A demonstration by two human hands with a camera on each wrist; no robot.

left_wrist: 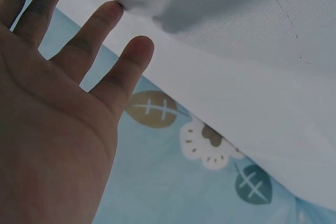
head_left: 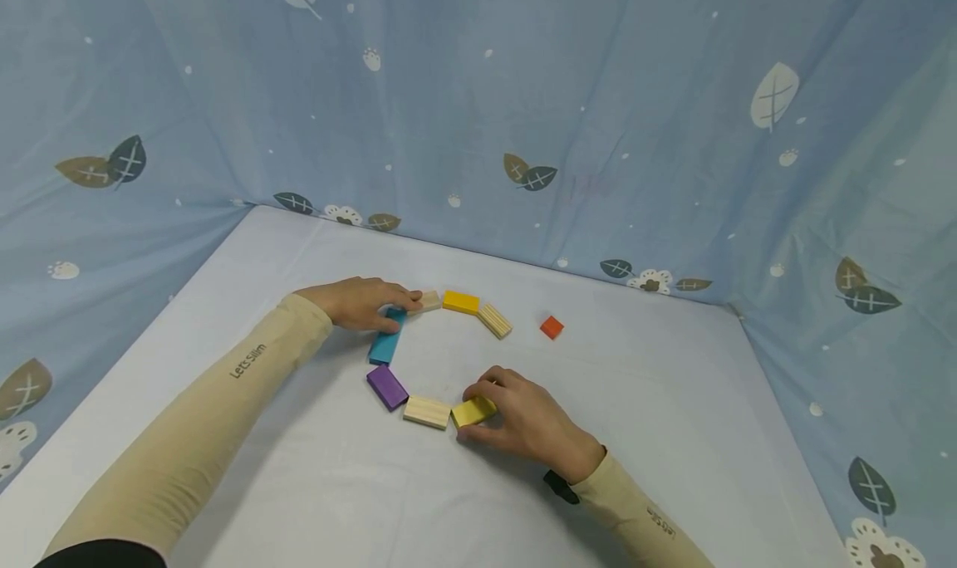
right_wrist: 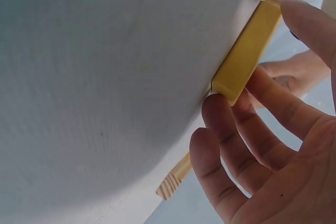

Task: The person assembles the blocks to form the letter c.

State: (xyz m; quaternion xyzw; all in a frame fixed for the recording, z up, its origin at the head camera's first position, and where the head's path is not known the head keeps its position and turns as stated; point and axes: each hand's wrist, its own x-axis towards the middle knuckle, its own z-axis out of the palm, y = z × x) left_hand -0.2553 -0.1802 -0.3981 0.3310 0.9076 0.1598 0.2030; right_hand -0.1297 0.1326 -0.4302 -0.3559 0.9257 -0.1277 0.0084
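Note:
My right hand [head_left: 532, 418] pinches a yellow block [head_left: 474, 411] between thumb and fingers, flat on the white table. In the right wrist view the same yellow block [right_wrist: 247, 51] lies between the thumb and the fingertips. A natural wood block [head_left: 427, 412] sits just left of it, then a purple block [head_left: 387, 387]. My left hand [head_left: 362, 304] rests at the blue block [head_left: 385, 345], thumb on it, with a fingertip at a pale wood block [head_left: 429, 301]. The left wrist view shows its outer fingers [left_wrist: 92, 32] extended.
The blocks form a curve open on the right. At the back lie a yellow-orange block [head_left: 460, 302] and a grooved wood block [head_left: 494, 320]. A small red block [head_left: 552, 327] lies apart on the white table [head_left: 673, 435]. Blue leaf-patterned cloth [head_left: 463, 119] surrounds the table.

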